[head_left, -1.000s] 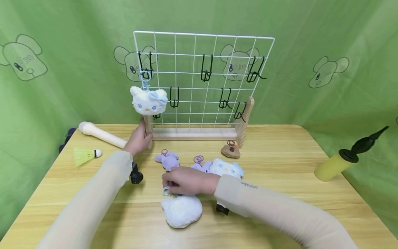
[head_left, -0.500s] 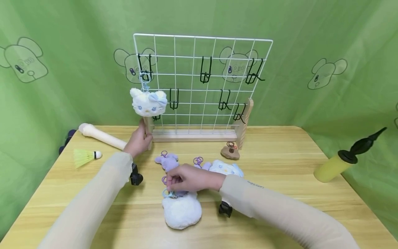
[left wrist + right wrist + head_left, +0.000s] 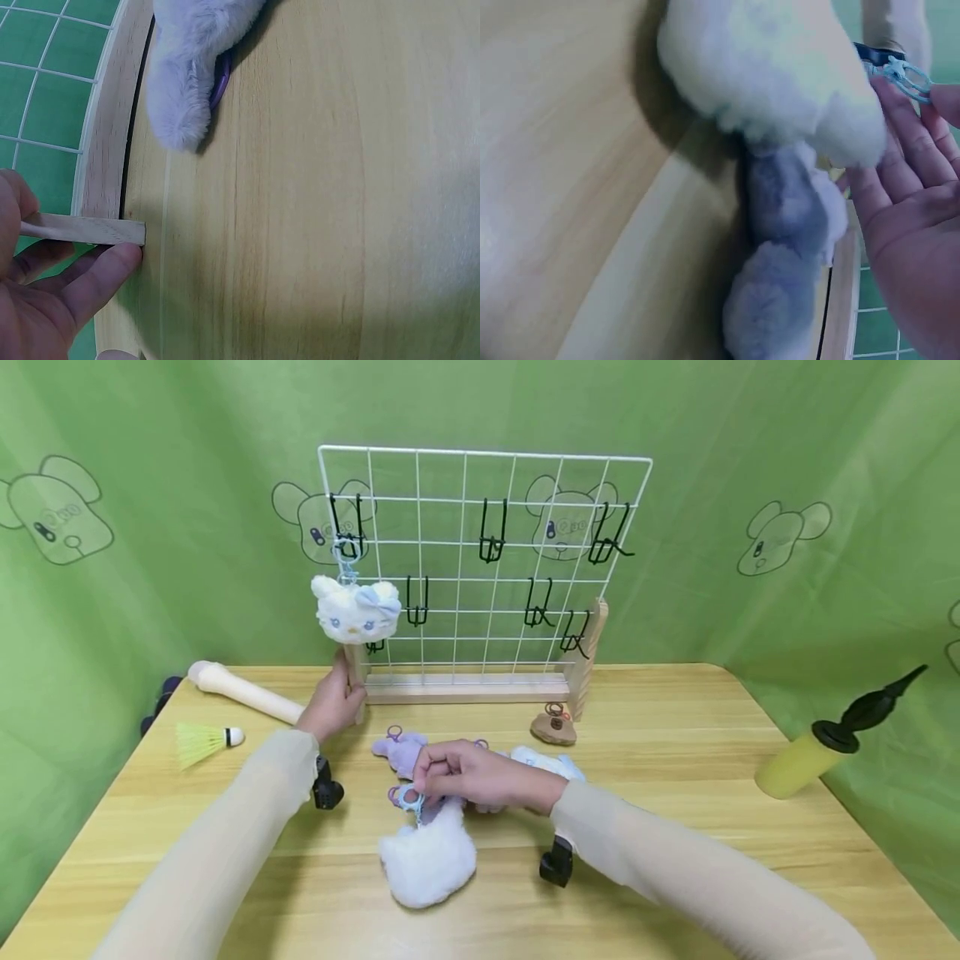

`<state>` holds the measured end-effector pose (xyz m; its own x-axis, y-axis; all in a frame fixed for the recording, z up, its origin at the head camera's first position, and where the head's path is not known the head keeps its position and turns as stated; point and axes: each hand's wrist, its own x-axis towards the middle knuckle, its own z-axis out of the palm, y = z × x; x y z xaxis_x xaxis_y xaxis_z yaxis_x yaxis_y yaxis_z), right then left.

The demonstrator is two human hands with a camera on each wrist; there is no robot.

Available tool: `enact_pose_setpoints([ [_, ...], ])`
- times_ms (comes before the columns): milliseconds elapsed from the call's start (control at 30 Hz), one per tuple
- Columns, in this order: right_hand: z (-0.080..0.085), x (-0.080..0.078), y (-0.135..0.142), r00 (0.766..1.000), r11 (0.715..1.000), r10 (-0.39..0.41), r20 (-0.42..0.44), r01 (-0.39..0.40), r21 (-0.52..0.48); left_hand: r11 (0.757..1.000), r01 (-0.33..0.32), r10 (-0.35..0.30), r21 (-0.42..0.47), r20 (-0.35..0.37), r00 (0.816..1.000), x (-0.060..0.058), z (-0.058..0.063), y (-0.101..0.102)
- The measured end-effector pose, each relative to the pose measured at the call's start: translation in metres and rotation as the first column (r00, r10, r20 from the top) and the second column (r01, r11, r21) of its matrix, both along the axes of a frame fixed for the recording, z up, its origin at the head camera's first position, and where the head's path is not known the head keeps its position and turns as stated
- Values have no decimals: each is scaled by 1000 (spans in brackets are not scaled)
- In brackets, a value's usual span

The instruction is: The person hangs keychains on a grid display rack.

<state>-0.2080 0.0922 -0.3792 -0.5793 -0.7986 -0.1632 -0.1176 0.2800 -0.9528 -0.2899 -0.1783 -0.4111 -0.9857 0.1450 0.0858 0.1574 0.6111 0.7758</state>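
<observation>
My left hand (image 3: 330,702) grips the left wooden leg (image 3: 90,227) of a white wire grid rack (image 3: 465,543). With thumb and finger, my right hand (image 3: 480,775) pinches the light blue ring (image 3: 911,79) of a white plush keychain (image 3: 427,864). That plush tilts on its ring, its plain back towards the head camera; whether it touches the table is unclear. Behind it, a purple plush (image 3: 780,202) is partly hidden. A white cat-face plush keychain (image 3: 356,612) with a blue bow hangs from the rack's upper left hook.
Several black hooks (image 3: 492,535) stick out from the grid. Another purple plush (image 3: 399,752), a white-blue plush (image 3: 546,762) and a brown plush (image 3: 553,728) lie before the rack. A shuttlecock (image 3: 206,742) and white microphone-shaped object (image 3: 247,692) lie left; a yellow pump (image 3: 798,762) lies right.
My right hand has taken hold of the blue ring and moved slightly up and right. The white plush has tilted with it. My left hand stays on the rack leg.
</observation>
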Motion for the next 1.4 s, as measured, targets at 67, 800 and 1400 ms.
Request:
enact_pose_setpoints([
  [67, 4, -1, 2, 999, 999, -39, 30, 39, -20, 1000, 1, -1, 0, 2, 1000, 0, 0, 0],
  [800, 82, -26, 13, 947, 906, -311, -81, 269, -328, 1000, 1, -1, -3, 0, 1000, -2, -2, 0],
  [1400, 140, -74, 28, 732, 660, -670, -125, 511, -550, 1000, 0, 0, 22, -3, 1000, -2, -3, -1],
])
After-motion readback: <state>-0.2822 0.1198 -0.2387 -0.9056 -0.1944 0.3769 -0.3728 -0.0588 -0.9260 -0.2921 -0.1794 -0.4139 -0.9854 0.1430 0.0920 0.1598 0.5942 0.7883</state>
